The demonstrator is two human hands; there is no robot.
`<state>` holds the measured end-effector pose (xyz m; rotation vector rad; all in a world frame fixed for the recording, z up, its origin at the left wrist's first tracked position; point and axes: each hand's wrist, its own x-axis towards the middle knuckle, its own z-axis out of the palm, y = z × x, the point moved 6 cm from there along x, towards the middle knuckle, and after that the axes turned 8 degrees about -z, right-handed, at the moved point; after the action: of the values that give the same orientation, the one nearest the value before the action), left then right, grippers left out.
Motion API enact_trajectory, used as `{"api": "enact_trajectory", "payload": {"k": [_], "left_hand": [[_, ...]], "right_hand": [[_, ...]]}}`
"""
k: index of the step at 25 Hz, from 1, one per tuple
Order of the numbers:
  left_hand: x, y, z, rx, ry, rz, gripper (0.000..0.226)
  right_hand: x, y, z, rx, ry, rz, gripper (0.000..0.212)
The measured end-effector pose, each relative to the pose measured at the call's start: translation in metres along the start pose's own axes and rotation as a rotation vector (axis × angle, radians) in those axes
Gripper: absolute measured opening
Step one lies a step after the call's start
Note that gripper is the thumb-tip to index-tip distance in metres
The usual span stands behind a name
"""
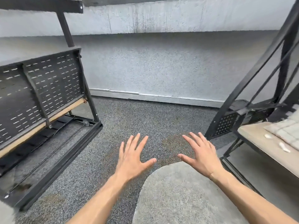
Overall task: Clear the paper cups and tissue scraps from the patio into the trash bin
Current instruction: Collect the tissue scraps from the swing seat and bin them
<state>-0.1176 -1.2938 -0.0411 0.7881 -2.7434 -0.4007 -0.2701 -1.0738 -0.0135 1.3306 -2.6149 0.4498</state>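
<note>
Speckled floor [137, 113] | left hand [134, 157], right hand [200, 156]: spread flat, empty | tissue scraps [284, 147] on bench [258, 141]

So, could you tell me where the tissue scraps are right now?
In the head view, two white tissue scraps lie at the far right on the tan seat of the black-framed bench, right of the right hand.

open speckled floor [145, 113] runs ahead to the grey wall [161, 65], a wide lane between two black swing benches: perforated bench [48, 88] closing the left, slanted frame bars [252, 75] fencing off the right-hand seat [262, 141].
</note>
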Motion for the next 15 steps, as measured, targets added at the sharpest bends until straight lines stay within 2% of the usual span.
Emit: {"api": "enact_trajectory", "payload": {"k": [8, 15], "left_hand": [[0.097, 0.194, 0.065, -0.025, -0.039, 0.278, 0.09], [0.15, 0.325, 0.126, -0.106, -0.114, 0.509, 0.091]], "right_hand": [[-0.052, 0.182, -0.074, -0.116, 0.054, 0.295, 0.08], [-0.109, 0.288, -0.095, -0.182, 0.035, 0.578, 0.079]]}}
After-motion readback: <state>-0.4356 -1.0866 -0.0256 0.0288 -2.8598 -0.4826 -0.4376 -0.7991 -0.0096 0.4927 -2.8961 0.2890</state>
